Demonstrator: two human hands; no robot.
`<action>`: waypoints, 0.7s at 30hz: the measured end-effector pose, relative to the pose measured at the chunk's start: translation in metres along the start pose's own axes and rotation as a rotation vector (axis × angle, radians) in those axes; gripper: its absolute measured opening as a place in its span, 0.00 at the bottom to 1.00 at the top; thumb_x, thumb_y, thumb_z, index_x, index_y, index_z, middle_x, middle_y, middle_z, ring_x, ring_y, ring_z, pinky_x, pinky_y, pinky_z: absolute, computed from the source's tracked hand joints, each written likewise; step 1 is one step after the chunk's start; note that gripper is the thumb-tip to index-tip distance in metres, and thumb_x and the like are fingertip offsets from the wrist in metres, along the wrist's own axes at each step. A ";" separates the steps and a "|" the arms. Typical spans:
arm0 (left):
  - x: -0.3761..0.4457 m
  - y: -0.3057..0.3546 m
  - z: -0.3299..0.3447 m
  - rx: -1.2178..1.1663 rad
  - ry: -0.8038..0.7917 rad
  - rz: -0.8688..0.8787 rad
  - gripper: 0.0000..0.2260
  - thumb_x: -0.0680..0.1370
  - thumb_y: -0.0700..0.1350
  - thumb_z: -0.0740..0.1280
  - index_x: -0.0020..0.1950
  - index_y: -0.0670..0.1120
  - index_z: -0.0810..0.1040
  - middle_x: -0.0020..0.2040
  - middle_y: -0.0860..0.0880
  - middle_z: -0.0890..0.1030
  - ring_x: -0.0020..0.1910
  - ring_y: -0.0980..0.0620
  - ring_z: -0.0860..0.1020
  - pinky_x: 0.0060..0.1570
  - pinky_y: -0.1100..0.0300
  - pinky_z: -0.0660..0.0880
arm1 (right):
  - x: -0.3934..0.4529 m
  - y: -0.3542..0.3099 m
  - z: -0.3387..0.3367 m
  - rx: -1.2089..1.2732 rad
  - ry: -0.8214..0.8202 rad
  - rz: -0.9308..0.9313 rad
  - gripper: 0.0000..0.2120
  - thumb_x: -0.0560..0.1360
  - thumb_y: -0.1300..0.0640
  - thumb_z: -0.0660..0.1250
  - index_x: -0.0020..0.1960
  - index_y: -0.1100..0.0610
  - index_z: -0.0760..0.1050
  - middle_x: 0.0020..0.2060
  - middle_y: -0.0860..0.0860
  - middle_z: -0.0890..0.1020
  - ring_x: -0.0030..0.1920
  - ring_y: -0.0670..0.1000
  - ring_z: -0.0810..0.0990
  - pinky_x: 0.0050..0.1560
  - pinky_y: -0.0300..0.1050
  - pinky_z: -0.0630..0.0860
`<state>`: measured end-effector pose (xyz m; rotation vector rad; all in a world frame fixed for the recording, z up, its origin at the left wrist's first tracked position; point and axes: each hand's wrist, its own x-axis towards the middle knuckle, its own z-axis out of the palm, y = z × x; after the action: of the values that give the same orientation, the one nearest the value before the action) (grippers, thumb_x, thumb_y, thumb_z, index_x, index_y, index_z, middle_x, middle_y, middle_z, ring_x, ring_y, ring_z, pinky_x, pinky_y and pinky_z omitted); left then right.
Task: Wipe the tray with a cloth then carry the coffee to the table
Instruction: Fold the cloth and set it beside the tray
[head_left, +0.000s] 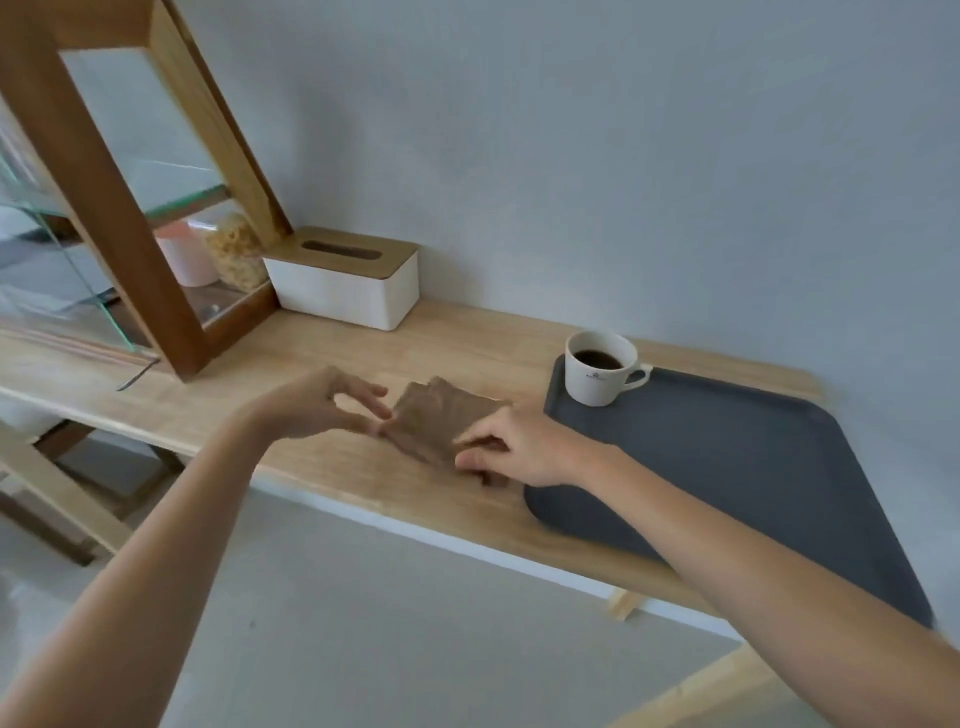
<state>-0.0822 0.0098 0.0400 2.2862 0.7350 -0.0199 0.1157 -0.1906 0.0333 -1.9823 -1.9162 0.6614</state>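
The cloth (441, 415), a folded brown square, lies flat on the wooden tabletop (363, 467), just left of the tray (727, 467) and near the front edge. This position keeps it clear of the tray surface and within reach of both hands.

The left hand (322, 405) meets the cloth's left corner with thumb and index fingertip. The remaining fingers are spread and lifted. Whether the corner is actually pinched cannot be told, as motion blur softens the contact point.

The right hand (514, 447) rests on the cloth's right edge with fingers curled down over it. The grip appears to be closing on the cloth, but the fingertips are tucked under the hand, so a firm hold cannot be confirmed. A two-handed hold at opposite edges suggests the cloth is being gathered or unfolded in preparation for wiping.

The tray is dark grey and sits on the right portion of the tabletop. The cup (600, 369), white and holding coffee, stands in the tray's far left corner with its handle pointing right. In that position it leaves most of the tray surface open for wiping, but it must be worked around or lifted.

The right forearm crosses the tray's near left corner and hides it. The tray's near right corner runs to the frame edge. The logo on the cup is too small to read. The destination table is not identifiable in view.
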 end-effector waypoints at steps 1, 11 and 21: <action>-0.002 -0.006 0.008 0.044 -0.041 -0.028 0.16 0.71 0.51 0.74 0.57 0.62 0.80 0.67 0.62 0.73 0.67 0.58 0.69 0.70 0.52 0.62 | 0.001 0.005 0.010 -0.036 -0.051 0.018 0.25 0.77 0.44 0.62 0.69 0.56 0.72 0.68 0.52 0.75 0.67 0.48 0.72 0.69 0.43 0.66; -0.014 -0.018 0.074 0.351 -0.032 -0.072 0.25 0.79 0.59 0.58 0.75 0.66 0.53 0.78 0.63 0.48 0.78 0.52 0.45 0.75 0.41 0.43 | 0.006 0.026 0.033 -0.213 -0.074 0.085 0.35 0.76 0.44 0.64 0.77 0.55 0.55 0.78 0.59 0.51 0.78 0.56 0.48 0.76 0.53 0.49; 0.045 0.068 0.066 0.003 0.248 0.165 0.25 0.78 0.51 0.64 0.74 0.51 0.64 0.74 0.51 0.68 0.73 0.51 0.66 0.71 0.52 0.63 | -0.042 0.076 -0.006 0.163 0.953 0.219 0.15 0.78 0.59 0.64 0.64 0.57 0.74 0.56 0.53 0.79 0.56 0.52 0.78 0.58 0.41 0.72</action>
<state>0.0028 -0.0496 0.0244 2.3707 0.6673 0.3452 0.1839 -0.2364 0.0037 -1.8914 -1.0474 -0.1098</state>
